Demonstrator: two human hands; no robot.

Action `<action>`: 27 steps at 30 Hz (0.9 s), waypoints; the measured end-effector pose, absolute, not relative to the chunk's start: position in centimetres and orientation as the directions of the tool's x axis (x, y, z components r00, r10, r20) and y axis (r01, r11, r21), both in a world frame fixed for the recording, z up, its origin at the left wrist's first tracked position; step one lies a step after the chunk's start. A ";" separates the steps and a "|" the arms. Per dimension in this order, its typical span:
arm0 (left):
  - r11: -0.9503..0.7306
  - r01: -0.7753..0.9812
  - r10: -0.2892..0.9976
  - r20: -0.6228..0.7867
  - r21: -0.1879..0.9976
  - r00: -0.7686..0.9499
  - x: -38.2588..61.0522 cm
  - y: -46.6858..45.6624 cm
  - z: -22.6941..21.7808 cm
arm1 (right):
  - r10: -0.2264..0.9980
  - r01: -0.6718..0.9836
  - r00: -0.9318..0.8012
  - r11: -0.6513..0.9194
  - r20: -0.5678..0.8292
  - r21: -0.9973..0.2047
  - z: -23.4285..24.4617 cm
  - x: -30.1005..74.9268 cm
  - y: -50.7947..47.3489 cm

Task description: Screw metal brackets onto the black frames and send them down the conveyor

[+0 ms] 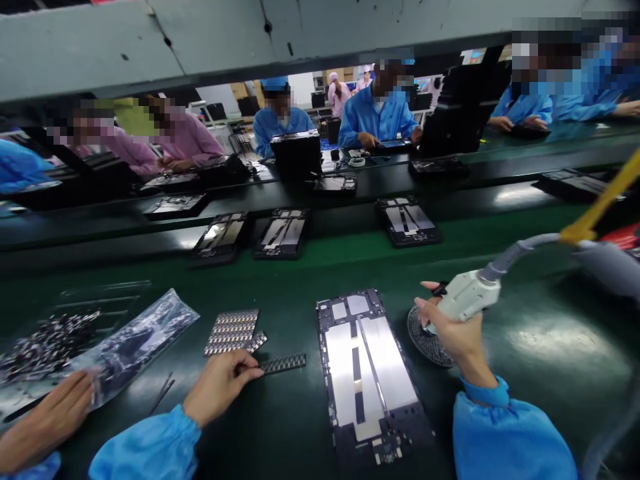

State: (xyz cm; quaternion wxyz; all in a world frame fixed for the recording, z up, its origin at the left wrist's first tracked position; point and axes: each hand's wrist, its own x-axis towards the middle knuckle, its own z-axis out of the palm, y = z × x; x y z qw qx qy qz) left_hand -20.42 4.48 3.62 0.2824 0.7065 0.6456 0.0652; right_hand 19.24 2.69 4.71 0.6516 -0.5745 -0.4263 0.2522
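Observation:
My left hand point(220, 383) pinches the end of a dark strip of small parts point(285, 363) between thumb and fingers, just above the green bench. Close behind it lies a sheet of small metallic parts point(233, 330). My right hand point(457, 337) is wrapped round a white handheld tool point(467, 297) with a grey hose; its exact kind is unclear. Below that tool sits a round, dark, dotted disc point(427, 340), partly hidden by the hand. Between my hands, a tablet-like device with its inside exposed point(400, 387) lies flat, showing silvery battery panels and small circuit boards.
At left, a co-worker's hand point(60, 413) rests on a clear plastic bag point(145, 347) beside a pile of small parts point(50, 343). Tweezers point(163, 392) lie nearby. Several opened devices point(283, 232) stand farther back. A yellow arm point(607, 200) reaches in at right. Co-workers sit opposite.

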 end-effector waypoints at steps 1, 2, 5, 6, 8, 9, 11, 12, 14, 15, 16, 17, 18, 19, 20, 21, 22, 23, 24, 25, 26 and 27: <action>-0.032 0.896 0.955 -0.252 0.443 0.159 -20.3 4.2 3.7 | 0.802 0.188 0.530 0.205 0.275 -0.961 5.4 19.0 2.3; -0.060 0.908 0.958 -0.232 0.415 0.169 -20.1 3.9 3.8 | 0.787 0.212 0.547 0.199 0.285 -0.957 6.1 18.5 2.0; -0.165 0.896 0.968 -0.105 0.413 0.226 -19.7 2.6 3.9 | 0.818 0.219 0.498 0.203 0.288 -0.955 8.3 16.4 1.5; -0.195 0.876 0.971 -0.036 0.440 0.234 -19.4 2.1 3.7 | 0.855 0.208 0.434 0.211 0.283 -0.955 8.7 15.3 1.6; -0.226 0.817 0.973 0.089 0.531 0.211 -18.4 1.1 3.1 | 0.922 0.172 0.277 0.231 0.272 -0.958 9.1 12.8 2.1; -0.219 0.781 0.976 0.124 0.585 0.181 -17.6 0.7 2.8 | 0.941 0.147 0.202 0.246 0.273 -0.958 8.9 11.4 2.5; -0.188 0.702 0.982 0.145 0.687 0.121 -15.8 -0.2 1.9 | 0.962 0.077 0.088 0.254 0.260 -0.964 8.3 8.9 3.6; -0.177 0.666 0.984 0.148 0.725 0.100 -14.9 -0.5 1.4 | 0.967 0.046 0.056 0.245 0.247 -0.968 7.9 7.9 4.1; -0.188 0.606 0.982 0.169 0.773 0.089 -13.4 -0.7 0.6 | 0.972 0.029 0.029 0.233 0.233 -0.972 7.2 6.6 5.0; -0.207 0.590 0.978 0.187 0.780 0.096 -12.9 -0.6 0.2 | 0.972 0.039 0.031 0.233 0.234 -0.972 6.9 6.2 5.3; -0.226 0.585 0.973 0.205 0.779 0.103 -12.6 -0.4 -0.1 | 0.971 0.053 0.037 0.235 0.237 -0.971 6.6 6.1 5.6; -0.238 0.591 0.970 0.219 0.771 0.104 -12.5 -0.2 -0.4 | 0.969 0.066 0.043 0.239 0.242 -0.969 6.5 6.0 5.7; -0.238 0.604 0.969 0.228 0.761 0.094 -12.6 0.1 -0.6 | 0.969 0.075 0.046 0.241 0.244 -0.968 6.4 6.0 5.8; -0.228 0.619 0.970 0.232 0.752 0.075 -12.8 0.4 -0.8 | 0.969 0.080 0.045 0.240 0.244 -0.967 6.3 6.0 5.9; -0.213 0.629 0.971 0.236 0.748 0.049 -13.1 0.7 -1.0 | 0.970 0.083 0.040 0.237 0.241 -0.968 6.2 6.1 5.9; -0.200 0.632 0.970 0.240 0.749 0.022 -13.4 0.9 -1.0 | 0.970 0.087 0.037 0.234 0.238 -0.968 6.2 6.1 5.9; -0.190 0.627 0.969 0.246 0.755 -0.002 -13.7 1.0 -1.1 | 0.971 0.092 0.034 0.232 0.236 -0.968 6.1 6.2 6.0; -0.188 0.619 0.967 0.255 0.762 -0.020 -13.8 1.0 -1.1 | 0.971 0.096 0.032 0.234 0.238 -0.967 6.0 6.2 6.0; -0.192 0.609 0.963 0.266 0.769 -0.033 -14.0 1.0 -1.0 | 0.970 0.104 0.030 0.236 0.240 -0.966 5.8 6.2 6.0; -0.200 0.599 0.959 0.279 0.776 -0.041 -14.0 0.9 -1.0 | 0.970 0.113 0.027 0.237 0.242 -0.965 5.8 6.3 6.0; -0.209 0.588 0.956 0.291 0.781 -0.047 -14.0 0.9 -0.9 | 0.970 0.122 0.024 0.237 0.241 -0.964 5.7 6.4 6.0; -0.220 0.576 0.952 0.303 0.787 -0.050 -13.9 0.8 -0.9 | 0.970 0.132 0.020 0.237 0.241 -0.963 5.7 6.5 6.0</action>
